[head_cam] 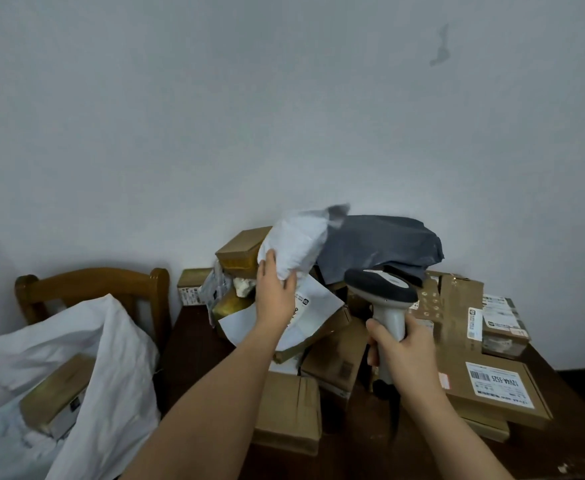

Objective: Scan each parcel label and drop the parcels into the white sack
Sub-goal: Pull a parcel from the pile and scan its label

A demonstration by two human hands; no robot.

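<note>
My left hand (274,293) grips the lower end of a white poly-bag parcel (296,241) and holds it up above the pile. A grey-and-white handheld barcode scanner (383,294) is held by its handle in my right hand (399,351), its head tilted towards the parcels. The white sack (86,344) lies open at the lower left with a cardboard box (57,393) inside it. Brown cardboard parcels (336,362) with printed labels are heaped on the dark table (197,344).
A dark grey poly bag (381,247) lies on top of the heap behind the scanner. A labelled flat box (499,386) sits at the right. A wooden chair (93,282) stands behind the sack, against the white wall.
</note>
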